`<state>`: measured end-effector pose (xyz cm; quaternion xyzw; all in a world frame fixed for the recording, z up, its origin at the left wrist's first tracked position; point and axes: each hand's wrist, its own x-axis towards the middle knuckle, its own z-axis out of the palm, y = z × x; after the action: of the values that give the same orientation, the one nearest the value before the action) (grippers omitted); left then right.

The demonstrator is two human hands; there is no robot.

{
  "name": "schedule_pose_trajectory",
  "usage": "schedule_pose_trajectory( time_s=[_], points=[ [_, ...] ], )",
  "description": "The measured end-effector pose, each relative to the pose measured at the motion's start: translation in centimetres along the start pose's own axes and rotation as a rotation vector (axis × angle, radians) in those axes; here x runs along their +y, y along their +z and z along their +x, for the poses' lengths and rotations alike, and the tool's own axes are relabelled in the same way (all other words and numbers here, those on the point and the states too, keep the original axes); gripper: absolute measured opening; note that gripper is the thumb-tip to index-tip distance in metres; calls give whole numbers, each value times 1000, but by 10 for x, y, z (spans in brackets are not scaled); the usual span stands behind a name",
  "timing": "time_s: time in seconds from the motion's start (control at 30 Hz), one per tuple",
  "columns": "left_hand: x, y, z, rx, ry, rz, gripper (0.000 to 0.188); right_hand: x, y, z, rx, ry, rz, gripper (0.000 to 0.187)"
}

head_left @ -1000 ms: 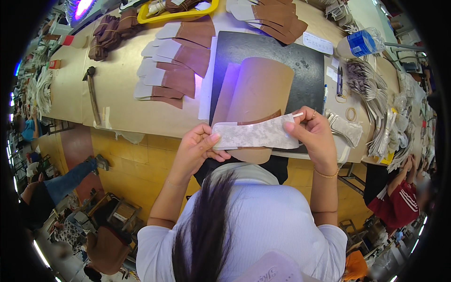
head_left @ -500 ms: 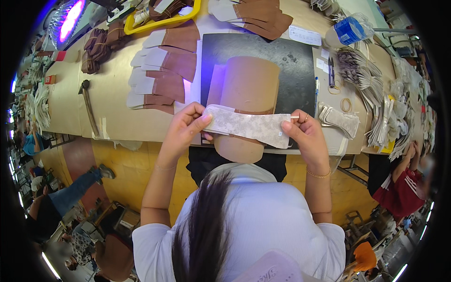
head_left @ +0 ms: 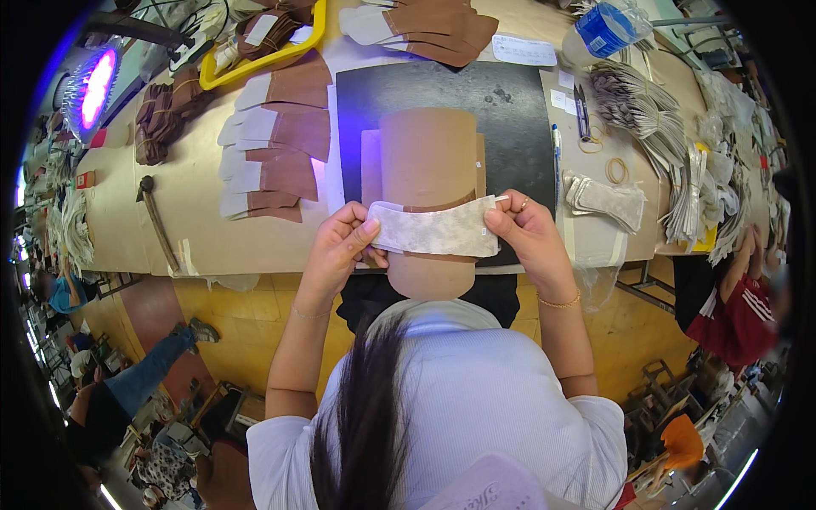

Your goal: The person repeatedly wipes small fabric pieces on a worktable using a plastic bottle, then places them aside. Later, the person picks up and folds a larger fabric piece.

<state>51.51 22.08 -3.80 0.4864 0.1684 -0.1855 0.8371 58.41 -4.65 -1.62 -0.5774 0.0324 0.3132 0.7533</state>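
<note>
A curved, mottled grey-white piece (head_left: 435, 228), possibly shoe-upper lining, stretches between my two hands. My left hand (head_left: 344, 245) pinches its left end, thumb on top. At the other end my right hand (head_left: 525, 228) grips the edge between thumb and fingers, where a thin white tab sticks out. Below the piece stands a rounded tan form (head_left: 429, 157), its near end overhanging the table edge. Brown edges (head_left: 455, 204) of a piece lying on the form show above and below the grey-white one; its middle is hidden. Under the form lies a black mat (head_left: 510, 127).
Brown-and-white cut pieces (head_left: 293, 132) fan out at left, near a hammer (head_left: 157, 223) and a lit lamp (head_left: 98, 89). A yellow tray (head_left: 263, 59) sits at the back. Grey pieces (head_left: 603, 204), a pen (head_left: 557, 151) and a plastic jug (head_left: 608, 34) lie to the right.
My right hand has shifted slightly left and up with its end of the grey-white piece, which now sits more level. The head view has moved a little.
</note>
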Motion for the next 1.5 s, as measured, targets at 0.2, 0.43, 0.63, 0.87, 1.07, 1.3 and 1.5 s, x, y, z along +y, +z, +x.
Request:
schedule_pose_trajectory(
  time_s=[0.2, 0.43, 0.63, 0.87, 1.07, 1.3, 1.5],
  points=[
    [-6, 2, -1, 23, 18, -35, 16, 20, -2, 7, 89, -45, -173, 26],
    [1, 35, -15, 181, 62, -158, 17, -43, 61, -14, -27, -921, -1226, 57],
    [-8, 21, -12, 78, 28, -75, 16, -20, 89, -9, -272, -747, -1534, 72],
    [-19, 12, -2, -28, -2, -131, 17, 1, 44, -9, -218, -774, -1222, 77],
    [-20, 16, -1, -16, 31, -134, 18, 47, 30, -4, -59, -570, -500, 81],
    [-10, 18, -7, 20, 59, -83, 17, 51, -1, 2, -7, -460, -387, 81],
    [25, -11, -27, -117, 285, -246, 13, 18, -36, -1, 263, -499, -327, 83]
  ],
)
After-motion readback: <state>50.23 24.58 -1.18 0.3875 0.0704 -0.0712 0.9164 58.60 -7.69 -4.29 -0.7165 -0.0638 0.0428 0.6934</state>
